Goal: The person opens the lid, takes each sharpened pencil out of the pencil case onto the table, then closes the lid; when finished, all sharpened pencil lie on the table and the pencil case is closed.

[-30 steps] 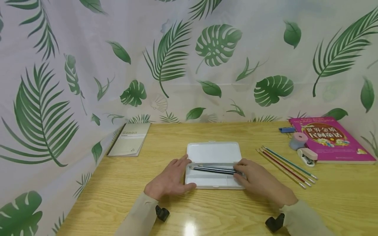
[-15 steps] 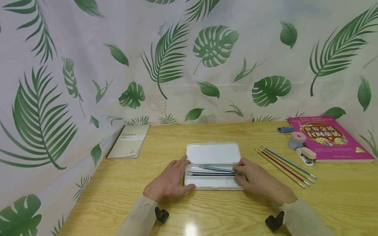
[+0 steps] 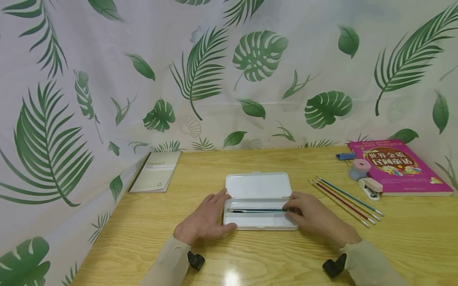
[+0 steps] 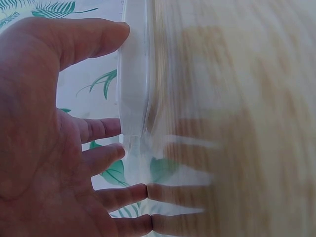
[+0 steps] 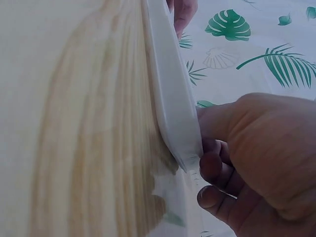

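Observation:
A white plastic pencil case [image 3: 250, 221] lies on the table with its lid [image 3: 258, 185] folded back. Slim dark and teal pencils [image 3: 255, 210] lie lengthwise in its long rear compartment, bunched close together, points to the left. My right hand [image 3: 315, 216] reaches over the case's right end, thumb and curled fingers pinching the pencils' right ends, which it hides. At the left end, my left hand [image 3: 204, 218] spreads straight fingers and thumb against the case. In the left wrist view the thumb [image 4: 106, 37] touches the case's side.
Several loose pencils [image 3: 345, 200] with erasers lie slanted to the right. Beyond them are a stapler [image 3: 371, 187], a pink and grey cylinder [image 3: 359, 169], a blue object [image 3: 345, 156] and a magenta book [image 3: 400, 167]. A notebook [image 3: 155, 172] lies far left, before a leaf-patterned curtain [image 3: 257, 119].
The pencils in the case, earlier fanned at an angle, now lie straight and close together. My right fingers have shifted slightly at their ends; the left hand keeps its place.

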`<state>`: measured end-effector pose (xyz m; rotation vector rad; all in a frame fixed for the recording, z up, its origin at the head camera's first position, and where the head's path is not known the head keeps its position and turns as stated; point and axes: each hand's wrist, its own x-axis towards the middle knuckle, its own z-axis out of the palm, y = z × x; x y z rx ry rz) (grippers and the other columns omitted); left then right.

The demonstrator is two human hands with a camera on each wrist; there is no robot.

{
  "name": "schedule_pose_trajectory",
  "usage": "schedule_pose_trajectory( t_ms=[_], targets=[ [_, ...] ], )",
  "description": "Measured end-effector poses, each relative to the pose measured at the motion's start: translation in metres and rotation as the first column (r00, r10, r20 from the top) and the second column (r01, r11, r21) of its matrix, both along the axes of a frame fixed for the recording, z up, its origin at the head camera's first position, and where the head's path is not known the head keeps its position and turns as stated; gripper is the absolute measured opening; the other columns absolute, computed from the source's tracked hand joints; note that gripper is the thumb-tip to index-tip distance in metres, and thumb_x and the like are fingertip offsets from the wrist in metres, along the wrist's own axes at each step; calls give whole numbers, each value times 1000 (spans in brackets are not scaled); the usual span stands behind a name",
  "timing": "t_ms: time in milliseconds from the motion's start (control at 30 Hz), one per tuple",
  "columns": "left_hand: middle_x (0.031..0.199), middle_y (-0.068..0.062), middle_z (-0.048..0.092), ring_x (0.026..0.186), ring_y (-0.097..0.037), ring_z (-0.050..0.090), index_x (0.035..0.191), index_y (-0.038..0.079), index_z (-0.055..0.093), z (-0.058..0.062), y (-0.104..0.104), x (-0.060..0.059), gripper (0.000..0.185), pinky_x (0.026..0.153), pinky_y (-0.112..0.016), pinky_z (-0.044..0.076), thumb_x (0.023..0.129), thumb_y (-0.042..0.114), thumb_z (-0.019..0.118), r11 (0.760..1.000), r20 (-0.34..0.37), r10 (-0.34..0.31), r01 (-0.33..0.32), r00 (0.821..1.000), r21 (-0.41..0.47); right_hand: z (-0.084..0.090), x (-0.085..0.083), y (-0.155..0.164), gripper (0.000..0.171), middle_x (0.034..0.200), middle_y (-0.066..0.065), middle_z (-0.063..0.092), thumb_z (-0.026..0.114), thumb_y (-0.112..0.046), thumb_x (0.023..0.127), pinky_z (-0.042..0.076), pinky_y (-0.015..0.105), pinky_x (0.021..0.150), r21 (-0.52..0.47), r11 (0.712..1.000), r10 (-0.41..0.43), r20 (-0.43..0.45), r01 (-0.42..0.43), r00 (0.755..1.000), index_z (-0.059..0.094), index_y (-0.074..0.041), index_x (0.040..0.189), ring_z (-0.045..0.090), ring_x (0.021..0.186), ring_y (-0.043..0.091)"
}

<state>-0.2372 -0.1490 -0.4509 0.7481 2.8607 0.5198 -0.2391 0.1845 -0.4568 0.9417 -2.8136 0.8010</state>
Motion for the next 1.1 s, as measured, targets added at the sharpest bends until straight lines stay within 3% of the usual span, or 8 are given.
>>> schedule_pose_trajectory(
  t_ms=[200,400,600,733,900,1100],
  targets=[
    [165,-8,19,144,-34,28,154,12,33,0,0,0,84,113,-47,34,89,56,65,1000,2,-3,3,1000,-6,2,1,0,1,89,-7,58,73,-13,91,48,25,66,2,1000,-9,21,9,1000,73,-12,92,52,77,6],
    [164,-9,19,144,-35,27,154,12,33,0,0,0,83,112,-49,34,90,54,65,1000,0,-8,8,1000,5,1,0,-1,13,83,-10,54,73,-10,91,46,25,64,-11,1000,0,12,0,1000,64,-19,89,49,72,7],
    [165,-9,19,145,-35,27,154,12,33,-1,0,0,83,113,-49,33,90,55,64,1000,1,-7,7,1000,0,-1,-1,2,9,85,-12,58,72,-10,92,48,26,66,-51,999,-16,64,19,998,67,-18,93,51,74,6],
    [165,-7,18,145,-35,27,154,13,32,0,-1,0,83,113,-49,33,90,55,64,1000,2,-4,4,1000,1,-1,-3,4,8,85,-12,60,74,-11,90,48,25,64,-124,991,-45,87,55,995,73,-18,94,52,73,7],
    [164,-9,19,144,-36,28,154,12,33,1,-3,-1,83,112,-50,34,90,55,64,1000,-8,-6,6,1000,6,-1,-7,7,7,83,-9,60,79,-11,86,44,24,59,-240,968,-61,45,70,997,78,-17,89,48,69,8],
    [165,-9,18,145,-36,26,155,12,31,0,-2,-1,85,113,-50,33,90,57,63,1000,8,-10,10,1000,-2,-4,-5,17,5,82,-6,60,79,-14,86,43,23,59,-323,942,-62,83,86,995,78,-17,89,48,69,8]
  ],
)
